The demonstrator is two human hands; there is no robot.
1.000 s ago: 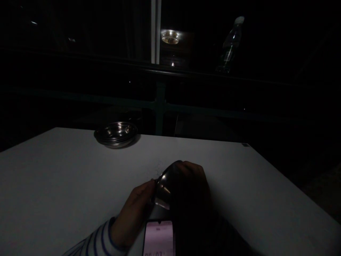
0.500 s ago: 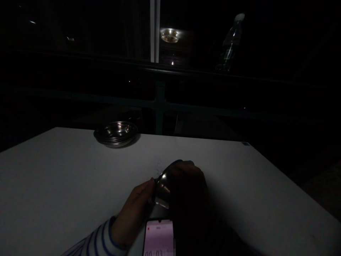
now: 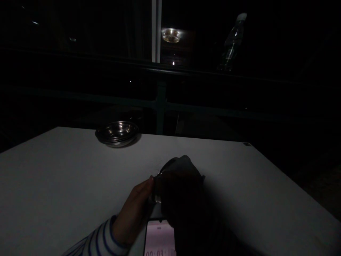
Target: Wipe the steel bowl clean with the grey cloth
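Note:
My left hand (image 3: 135, 202) grips a shiny metal bowl (image 3: 167, 165) by its left edge, with the thumb at the rim. The bowl is tilted, and most of it is hidden behind my right hand (image 3: 178, 192), which is in deep shadow. A grey, limp piece that looks like a cloth (image 3: 184, 164) pokes out past the right hand's knuckles, and the hand presses it against the bowl. The right fingers are too dark to make out singly. Just below the bowl lies a phone (image 3: 160, 238) with a lit timer screen, partly covered by the dark right arm.
A stack of metal bowls (image 3: 117, 134) stands at the far left edge of the white table (image 3: 80, 177). Behind the table run a dark rail (image 3: 170, 71) and window panes with reflected lights. A clear plastic bottle (image 3: 233, 42) with a white cap shows at upper right.
My right hand and the grey cloth have shifted left across the bowl and now cover most of its shiny side. The left hand keeps its grip in nearly the same place.

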